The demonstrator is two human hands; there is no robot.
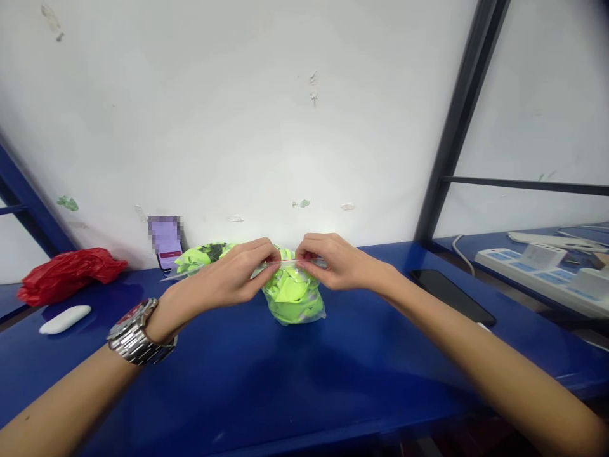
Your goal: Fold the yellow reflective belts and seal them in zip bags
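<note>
A clear plastic bag [295,304] with bright yellow-green fabric inside stands on the blue tabletop in front of me. My left hand [245,270] pinches the bag's top edge from the left, thumb against fingers. From the right, my right hand [335,259] pinches the same edge a short way off. The edge runs nearly level between the two pinches. Behind my left hand lies more yellow-green fabric with dark patches [202,255], partly hidden by that hand. A metal watch [140,330] is on my left wrist.
A phone with a lit screen [167,244] leans on the wall. To the left are a crumpled red plastic bag [71,274] and a white oval case [65,319]. A dark phone [451,296] lies at right, near a white power strip [537,273] and a black post [457,120].
</note>
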